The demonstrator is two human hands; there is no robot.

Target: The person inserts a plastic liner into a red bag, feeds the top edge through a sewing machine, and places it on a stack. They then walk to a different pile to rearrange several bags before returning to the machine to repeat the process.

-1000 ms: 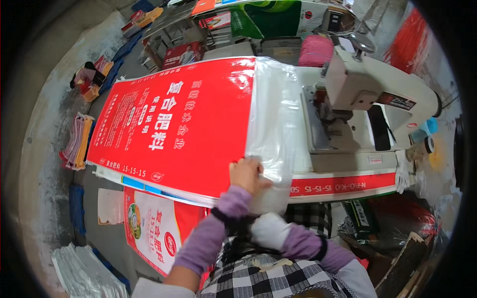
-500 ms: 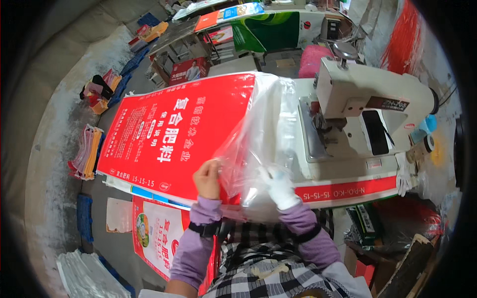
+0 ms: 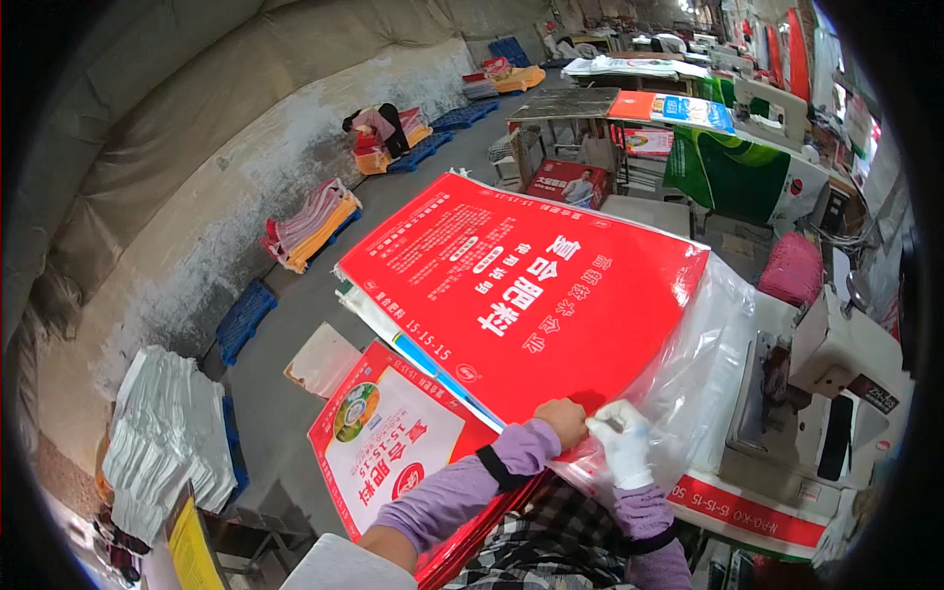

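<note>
A flat red woven sack [image 3: 472, 256] with white print lies on top of a stack on the sewing table. Clear plastic film [image 3: 703, 329], like a bag liner, sticks out of its right end. My bare left hand [image 3: 562, 421] is closed on the sack's near right corner. Close beside it, my right hand [image 3: 624, 442], in a white glove, pinches the film at the same corner. The fingertips of both hands nearly meet. Right of the film stands a white sewing machine [image 3: 836, 344], which neither hand touches.
More red and white sacks [image 3: 388, 433] hang at the near left, below the table's edge. Left on the floor are a white sack pile [image 3: 167, 433] and a blue pallet [image 3: 246, 320]. A person [image 3: 379, 128] bends over a pile farther back. A pink bundle [image 3: 792, 267] stands behind the machine.
My view has swung left, bringing more floor and wall into sight. My hands have come together at the sack's near corner. The film, earlier lifted between them, now lies flatter.
</note>
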